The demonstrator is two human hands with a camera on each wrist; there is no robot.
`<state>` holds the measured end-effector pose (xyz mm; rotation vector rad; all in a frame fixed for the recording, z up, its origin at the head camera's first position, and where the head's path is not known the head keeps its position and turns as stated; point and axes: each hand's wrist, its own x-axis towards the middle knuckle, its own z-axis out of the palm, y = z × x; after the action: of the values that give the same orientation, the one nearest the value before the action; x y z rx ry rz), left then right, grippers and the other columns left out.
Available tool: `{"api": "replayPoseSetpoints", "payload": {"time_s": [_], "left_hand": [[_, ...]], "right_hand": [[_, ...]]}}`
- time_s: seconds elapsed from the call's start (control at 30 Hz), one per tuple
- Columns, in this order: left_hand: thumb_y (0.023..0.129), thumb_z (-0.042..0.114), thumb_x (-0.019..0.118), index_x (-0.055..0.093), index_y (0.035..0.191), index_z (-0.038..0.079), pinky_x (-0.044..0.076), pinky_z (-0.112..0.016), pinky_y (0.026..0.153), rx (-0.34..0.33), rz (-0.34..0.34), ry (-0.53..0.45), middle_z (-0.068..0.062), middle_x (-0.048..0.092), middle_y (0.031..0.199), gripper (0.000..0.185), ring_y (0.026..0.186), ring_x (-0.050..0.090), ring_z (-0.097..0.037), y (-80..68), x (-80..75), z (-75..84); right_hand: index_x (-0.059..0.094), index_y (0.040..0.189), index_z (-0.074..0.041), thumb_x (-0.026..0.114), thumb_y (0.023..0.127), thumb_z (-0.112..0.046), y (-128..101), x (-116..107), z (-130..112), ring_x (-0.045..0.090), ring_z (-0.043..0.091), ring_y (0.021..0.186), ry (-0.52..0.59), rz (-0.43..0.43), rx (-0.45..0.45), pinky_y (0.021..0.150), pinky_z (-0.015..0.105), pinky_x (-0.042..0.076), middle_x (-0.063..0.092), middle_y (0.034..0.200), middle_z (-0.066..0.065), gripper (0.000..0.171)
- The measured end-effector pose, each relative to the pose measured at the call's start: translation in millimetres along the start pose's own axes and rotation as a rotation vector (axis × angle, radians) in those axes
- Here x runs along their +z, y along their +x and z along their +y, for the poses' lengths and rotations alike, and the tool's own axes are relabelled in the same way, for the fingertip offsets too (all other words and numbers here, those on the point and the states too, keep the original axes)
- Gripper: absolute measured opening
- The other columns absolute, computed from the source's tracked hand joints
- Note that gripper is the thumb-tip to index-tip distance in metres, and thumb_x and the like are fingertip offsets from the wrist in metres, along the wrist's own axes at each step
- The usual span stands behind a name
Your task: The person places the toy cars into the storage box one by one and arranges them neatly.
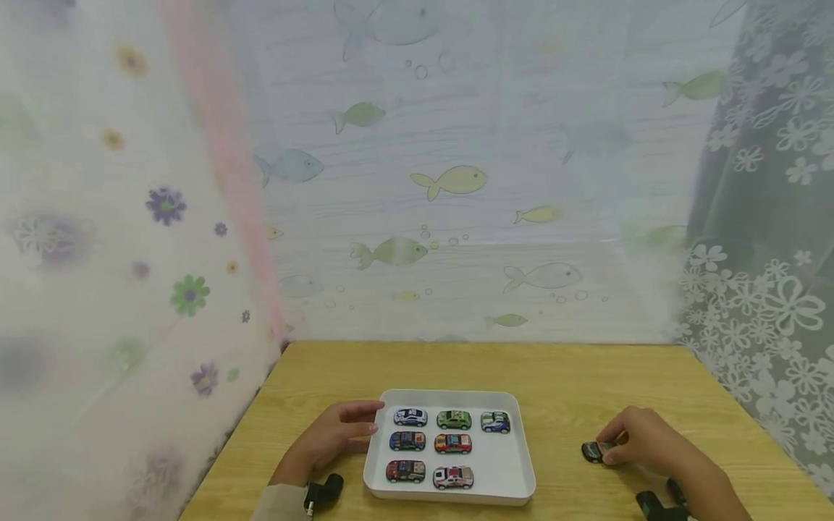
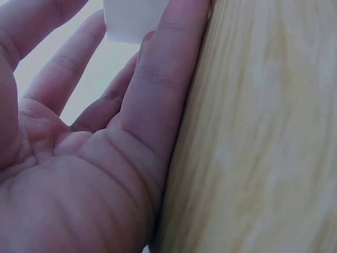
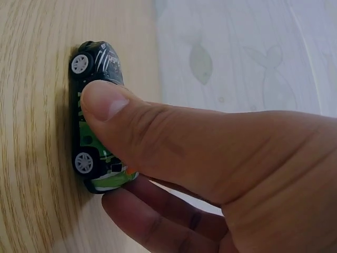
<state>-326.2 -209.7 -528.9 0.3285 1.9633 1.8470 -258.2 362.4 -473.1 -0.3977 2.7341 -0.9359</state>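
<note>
A dark toy car [image 3: 100,153], black at one end and green at the other, is pinched at its sides by my right hand [image 1: 641,438] at the right of the table. In the right wrist view the thumb [image 3: 108,103] lies along its flank, and its wheels are close against the wood. My left hand [image 1: 335,434] rests on its side at the left rim of a white tray [image 1: 502,474], fingers extended. The left wrist view shows its open palm [image 2: 79,174], with a corner of the tray past the fingers.
Several toy cars stand in the tray, among them a green one [image 1: 453,420], a red-and-yellow one [image 1: 452,443] and a white-and-red one [image 1: 452,477]. The wooden table [image 1: 560,369] ends at a fish-patterned curtain [image 1: 456,217]; a flowered curtain [image 1: 130,325] hangs at left.
</note>
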Motion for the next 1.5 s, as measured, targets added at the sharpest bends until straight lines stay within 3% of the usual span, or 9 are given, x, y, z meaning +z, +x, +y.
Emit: {"api": "replayPoseSetpoints", "payload": {"time_s": [0.23,0.57,1.5], "left_hand": [[0.102,0.019,0.067,0.057,0.147,0.006,0.060,-0.047,0.097,0.007,-0.012,-0.010,-0.019,0.050,0.155,0.048,0.129,0.061,-0.029,2.6,1.1,-1.8],[0.102,0.021,0.067,0.059,0.145,0.006,0.060,-0.048,0.097,-0.005,-0.028,-0.031,-0.018,0.052,0.153,0.047,0.128,0.063,-0.028,2.1,2.1,-5.6],[0.102,0.017,0.066,0.058,0.147,0.007,0.061,-0.047,0.095,0.007,-0.010,-0.031,-0.019,0.052,0.153,0.046,0.124,0.065,-0.027,-3.6,0.3,-0.1]], "right_hand": [[0.081,0.105,-0.009,0.090,0.078,-0.020,1,-2,-4,0.072,0.031,0.095,-0.026,-0.017,-0.003,0.077,0.045,0.063,0.078,0.106,0.008,0.031],[0.079,0.111,-0.007,0.084,0.086,-0.029,3,2,-23,0.071,0.010,0.087,-0.012,-0.011,-0.112,0.069,0.024,0.060,0.077,0.107,0.004,0.034],[0.079,0.106,-0.013,0.085,0.086,-0.028,39,19,-88,0.072,0.010,0.079,-0.023,0.096,-0.219,0.065,0.022,0.058,0.077,0.098,-0.003,0.025]]}}
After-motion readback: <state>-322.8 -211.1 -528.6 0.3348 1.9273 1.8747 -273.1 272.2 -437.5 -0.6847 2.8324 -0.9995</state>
